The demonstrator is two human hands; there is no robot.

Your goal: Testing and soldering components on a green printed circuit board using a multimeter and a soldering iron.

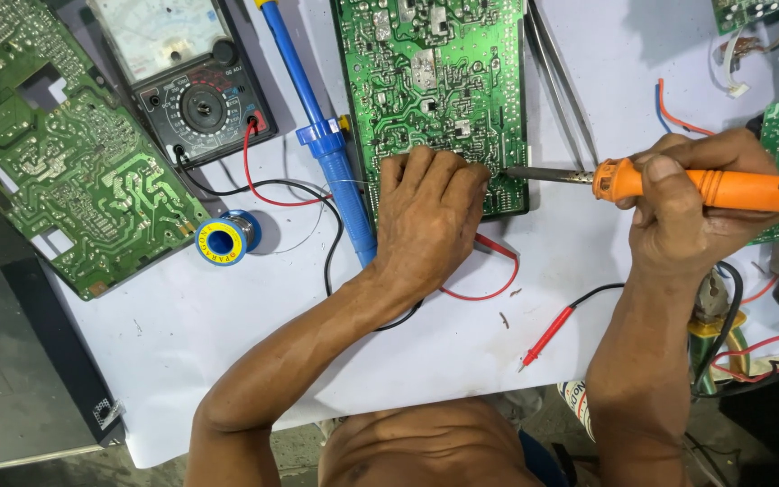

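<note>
- While the large green rectangular printed circuit board [435,90] lies solder side up on the white paper-covered counter [462,343], it serves as the landmark for everything else.
- The left hand [426,216] is pressed on the board's near edge, its fingers [448,176] laid together and curled down flat on it; whether a strand of solder is pinched beneath them cannot be told.
- The right hand [687,212] is clamped around the orange plastic handle of a soldering iron [678,183], whose dark metal tip is brought to the board's near right corner, just beside the left fingertips.
- A blue tubular desoldering pump [317,126] lies along the board's left side, touching or nearly so.
- A small blue-and-yellow spool of solder wire [225,238] sits further left, and a black analogue multimeter [187,81] beyond it.
- Steel tweezers [556,77] rest along the board's right edge.
- The board is judged light, stiff and fragile; it is best held by bare edges, while the iron is gripped only on its insulated handle.
</note>
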